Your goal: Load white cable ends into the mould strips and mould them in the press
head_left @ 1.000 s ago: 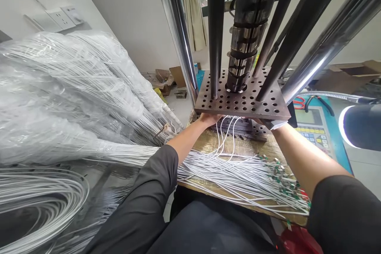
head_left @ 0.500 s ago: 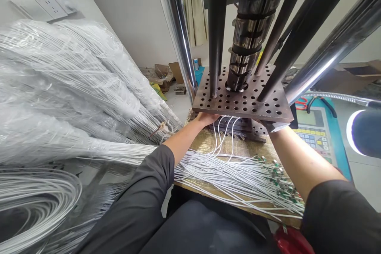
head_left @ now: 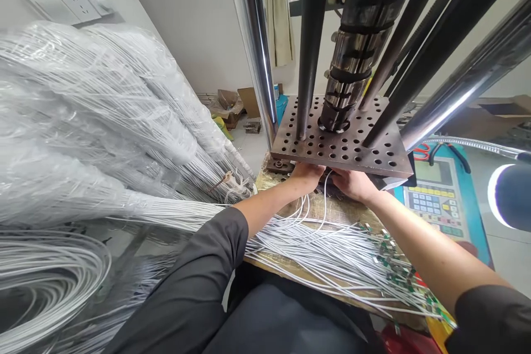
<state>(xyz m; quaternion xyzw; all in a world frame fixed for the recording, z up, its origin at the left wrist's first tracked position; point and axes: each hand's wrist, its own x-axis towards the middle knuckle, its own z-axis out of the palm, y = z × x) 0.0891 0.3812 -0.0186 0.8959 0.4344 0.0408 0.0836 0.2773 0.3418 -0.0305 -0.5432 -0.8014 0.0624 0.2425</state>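
Both hands reach under the perforated steel plate (head_left: 290, 146) of an upright press, close together over the dark metal mould below it, which they mostly cover. My left hand (head_left: 307, 176) is bent with its fingers closed; white cables (head_left: 306, 204) hang just below it. My right hand (head_left: 352, 182) curls in from the other side, its fingertips beside a single white cable (head_left: 326, 204) that rises between the hands. What the fingers grip is hidden by the plate and the hands. Many loose white cables (head_left: 307, 249) with green-and-metal ends (head_left: 394, 260) lie across the table's front.
Plastic-wrapped cable bundles (head_left: 103, 99) crowd the left, above a coiled cable bunch (head_left: 74, 282). Chrome columns (head_left: 257, 38) and dark rods flank the press. On the right stand a control panel (head_left: 431, 193), pliers (head_left: 456, 155) and a round lamp (head_left: 514, 196).
From the plate's two sides, both hands have come inward and toward me, now nearly meeting at the mould. They cover cables seen between them before. The view has shifted slightly.
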